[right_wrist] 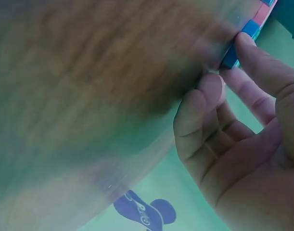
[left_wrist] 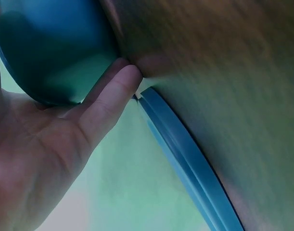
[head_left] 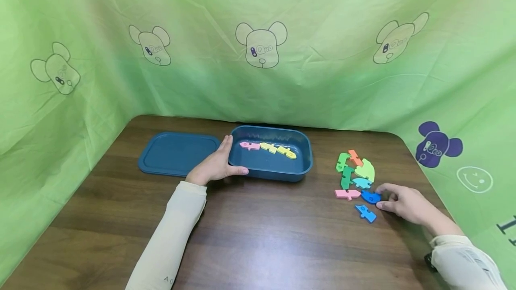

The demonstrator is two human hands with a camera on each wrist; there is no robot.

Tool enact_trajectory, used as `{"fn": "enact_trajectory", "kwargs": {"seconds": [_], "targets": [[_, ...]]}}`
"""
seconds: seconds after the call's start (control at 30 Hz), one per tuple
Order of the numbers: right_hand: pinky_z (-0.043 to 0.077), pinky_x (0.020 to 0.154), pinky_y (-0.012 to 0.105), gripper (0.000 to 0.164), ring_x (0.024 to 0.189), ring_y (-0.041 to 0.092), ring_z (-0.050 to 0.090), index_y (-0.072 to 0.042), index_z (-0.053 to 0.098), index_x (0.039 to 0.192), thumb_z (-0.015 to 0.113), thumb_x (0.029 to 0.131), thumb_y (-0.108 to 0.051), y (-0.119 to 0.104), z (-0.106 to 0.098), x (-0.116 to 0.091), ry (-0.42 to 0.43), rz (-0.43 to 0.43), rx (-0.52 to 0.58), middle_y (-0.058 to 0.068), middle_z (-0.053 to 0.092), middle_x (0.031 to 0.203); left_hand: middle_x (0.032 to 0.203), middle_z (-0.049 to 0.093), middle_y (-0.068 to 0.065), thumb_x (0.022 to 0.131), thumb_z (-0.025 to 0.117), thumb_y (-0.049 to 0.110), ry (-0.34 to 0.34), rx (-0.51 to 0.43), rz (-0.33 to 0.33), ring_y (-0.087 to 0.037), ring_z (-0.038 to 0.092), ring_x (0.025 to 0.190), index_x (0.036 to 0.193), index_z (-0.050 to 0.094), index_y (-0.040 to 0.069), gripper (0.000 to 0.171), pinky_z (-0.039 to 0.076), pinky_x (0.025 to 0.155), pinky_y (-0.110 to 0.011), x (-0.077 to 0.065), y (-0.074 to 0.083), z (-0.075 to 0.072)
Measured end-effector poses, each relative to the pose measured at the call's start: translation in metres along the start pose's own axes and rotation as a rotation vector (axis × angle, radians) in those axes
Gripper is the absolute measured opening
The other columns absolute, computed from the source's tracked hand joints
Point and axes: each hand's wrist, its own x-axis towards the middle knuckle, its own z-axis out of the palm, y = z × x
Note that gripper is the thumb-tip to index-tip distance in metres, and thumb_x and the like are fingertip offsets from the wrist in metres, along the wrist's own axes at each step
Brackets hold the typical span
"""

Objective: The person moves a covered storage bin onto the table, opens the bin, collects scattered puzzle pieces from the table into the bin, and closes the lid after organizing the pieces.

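Note:
My left hand [head_left: 215,162] rests against the near left corner of a dark blue plastic box [head_left: 278,176], thumb along the front wall and fingers straight along the side. Inside the box lie a pink puzzle piece [head_left: 250,146] and two yellow puzzle pieces [head_left: 286,152]. On the right of the table, my right hand [head_left: 407,202] pinches a dark blue puzzle piece [head_left: 371,197] between thumb and index finger. In the right wrist view this blue piece [right_wrist: 240,45] shows at the fingertips. A pink arrow-shaped piece [head_left: 346,194] and a lighter blue piece [head_left: 365,213] lie beside it.
Several more pieces lie just beyond the right hand: a dark green one [head_left: 346,178], a light green one [head_left: 342,162], an orange one [head_left: 355,157], a lime one [head_left: 365,170] and a turquoise one [head_left: 362,183]. Left of the box lies its flat blue lid [head_left: 177,153]. Green cloth [head_left: 322,88] surrounds the wooden table [head_left: 258,236].

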Motion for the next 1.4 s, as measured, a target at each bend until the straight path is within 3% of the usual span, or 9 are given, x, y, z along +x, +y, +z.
{"fn": "enact_trajectory", "kwargs": {"seconds": [0.23,0.43,0.77,1.13,1.4], "targets": [[0.036,0.057,0.028,0.027,0.062,0.004,0.044,-0.009,0.071,0.11,0.082,0.086,-0.015,-0.001,0.005,0.0,0.068,-0.121,-0.045,-0.01,0.049,0.07,0.168,-0.005,-0.012,0.082,0.076,0.062,0.011,0.009,0.0,-0.031,0.011,0.152,0.162,-0.008,0.009,0.128,0.023,0.118,-0.045,0.001,-0.001,0.0],[0.037,0.056,0.027,0.016,0.063,0.001,0.043,-0.016,0.071,0.095,0.083,0.084,-0.013,-0.003,0.008,-0.003,0.123,-0.163,-0.05,-0.013,0.049,0.07,0.169,-0.005,-0.012,0.082,0.076,0.064,0.005,0.006,0.0,-0.033,0.012,0.151,0.162,-0.008,0.01,0.128,0.024,0.117,-0.046,0.0,0.0,0.001],[0.038,0.057,0.029,0.023,0.065,0.008,0.045,-0.014,0.07,0.097,0.081,0.087,-0.031,-0.018,0.009,0.0,0.057,-0.081,-0.087,-0.009,0.051,0.072,0.169,-0.005,-0.012,0.083,0.076,0.062,0.001,0.009,-0.002,-0.031,0.01,0.152,0.162,-0.008,0.009,0.127,0.023,0.118,-0.045,0.0,0.0,0.001],[0.036,0.057,0.029,0.012,0.063,0.009,0.044,-0.014,0.068,0.092,0.078,0.088,-0.019,-0.025,0.007,-0.002,0.129,-0.052,-0.084,-0.008,0.049,0.071,0.169,-0.006,-0.01,0.083,0.075,0.063,-0.008,-0.002,0.0,-0.033,0.013,0.151,0.162,-0.009,0.012,0.126,0.025,0.117,-0.046,0.0,-0.003,0.001],[0.043,0.059,0.029,0.015,0.066,0.007,0.048,-0.009,0.07,0.095,0.079,0.088,-0.017,-0.042,0.003,0.003,0.258,-0.113,-0.04,-0.009,0.056,0.074,0.166,0.015,-0.015,0.081,0.075,0.066,-0.037,-0.049,-0.068,-0.036,0.05,0.132,0.159,-0.02,0.02,0.132,0.044,0.103,-0.048,-0.002,-0.005,-0.002]]}}
